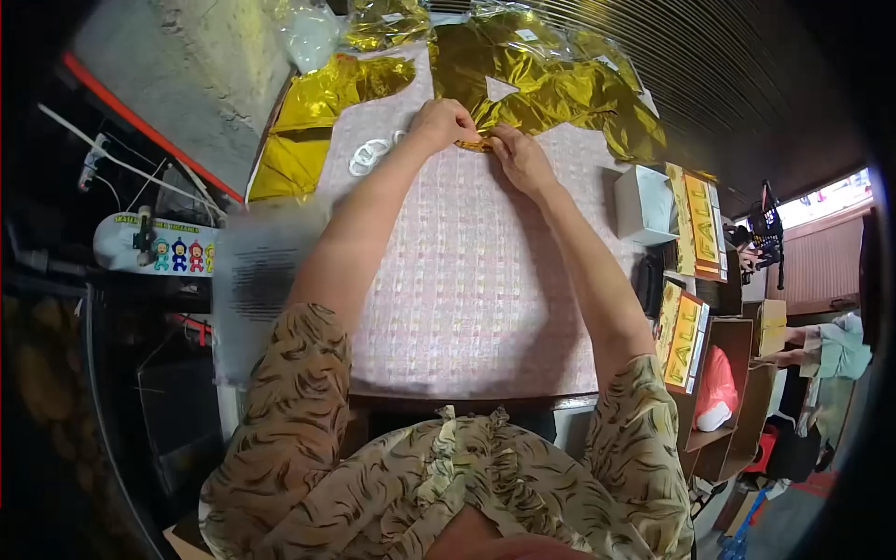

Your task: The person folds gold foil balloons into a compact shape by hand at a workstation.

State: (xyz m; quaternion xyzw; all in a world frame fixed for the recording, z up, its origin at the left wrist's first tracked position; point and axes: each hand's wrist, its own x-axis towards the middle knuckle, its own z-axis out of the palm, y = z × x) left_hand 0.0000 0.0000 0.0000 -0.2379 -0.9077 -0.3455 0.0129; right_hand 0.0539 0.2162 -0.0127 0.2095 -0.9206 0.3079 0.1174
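Observation:
Both arms reach to the far part of the cloth-covered table (457, 271). My left hand (441, 126) and my right hand (525, 161) are close together, fingers bent and pinching a small, shiny orange-gold piece (474, 145) from either side. Its exact kind is too small to make out. Just beyond the fingers lies a large crinkled gold foil sheet (551, 93), with a white triangular patch (500, 89) showing in it. Several white rings (366, 159) rest on the cloth to the left of my left hand.
More gold foil (303, 121) hangs over the left edge, below clear plastic packaging (313, 37). A translucent printed bag (266, 280) is at the left. On the right stand a white box (644, 205) and "FALL" cartons (700, 224). Another person's clothed body (840, 345) shows far right.

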